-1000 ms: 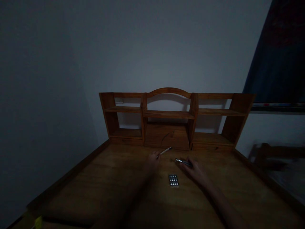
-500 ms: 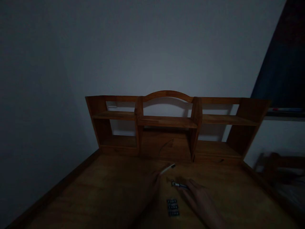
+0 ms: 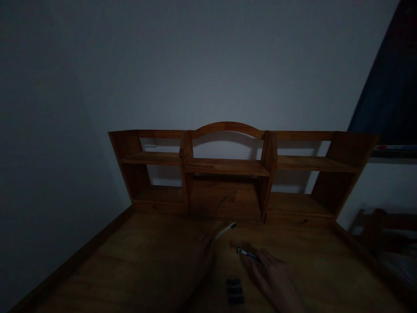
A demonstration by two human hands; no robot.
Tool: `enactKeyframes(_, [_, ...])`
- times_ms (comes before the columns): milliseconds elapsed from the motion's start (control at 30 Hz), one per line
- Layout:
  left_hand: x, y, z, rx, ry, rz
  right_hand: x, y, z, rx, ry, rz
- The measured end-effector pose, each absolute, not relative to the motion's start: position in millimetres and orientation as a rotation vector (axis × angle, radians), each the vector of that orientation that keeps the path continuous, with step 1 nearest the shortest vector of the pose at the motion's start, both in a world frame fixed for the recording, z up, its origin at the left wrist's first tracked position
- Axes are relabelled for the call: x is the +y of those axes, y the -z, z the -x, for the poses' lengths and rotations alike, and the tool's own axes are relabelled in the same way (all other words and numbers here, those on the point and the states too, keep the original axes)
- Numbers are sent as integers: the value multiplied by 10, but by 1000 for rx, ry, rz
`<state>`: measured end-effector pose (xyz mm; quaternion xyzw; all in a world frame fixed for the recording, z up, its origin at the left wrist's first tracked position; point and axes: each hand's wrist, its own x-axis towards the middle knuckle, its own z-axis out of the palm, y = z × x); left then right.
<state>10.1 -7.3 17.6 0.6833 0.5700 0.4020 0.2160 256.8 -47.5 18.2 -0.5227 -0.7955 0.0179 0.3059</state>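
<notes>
My left hand [image 3: 203, 248] is closed around the pale handle of a toothbrush [image 3: 224, 230], whose dark bristle head points up and to the right. My right hand [image 3: 269, 269] grips a slim tool [image 3: 247, 253] with a dark handle and a shiny metal head turned toward the left hand; its exact kind is too dim to tell. The two held things are apart, both just over the wooden desk [image 3: 146, 261]. Small black pieces [image 3: 235, 290] in three short rows lie on the desk between my forearms.
A wooden shelf unit [image 3: 224, 166] with several compartments stands along the desk's back edge, against a pale wall [image 3: 208, 65]. A dark board [image 3: 387, 95] hangs at the right. Beyond the desk's right edge is a wooden chair [image 3: 381, 221]. The room is dim.
The view has shifted slightly, so the black pieces sit lower in it. The toothbrush and the slim tool appear a little farther apart. Both hands keep their hold.
</notes>
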Motion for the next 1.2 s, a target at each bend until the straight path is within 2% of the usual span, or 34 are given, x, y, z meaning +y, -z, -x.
enactKeyframes(533, [18, 11, -97, 1565, -1209, -1894, -359, -115, -2702, -1955, 4, 1653])
enactKeyframes(1000, [65, -37, -122, 1601, -1256, -1931, -191, -80, -2901, -1845, -124, 1740])
enactKeyframes(1200, [33, 31, -95, 1605, -1219, -1910, -221, -77, -2855, -1841, -67, 1737])
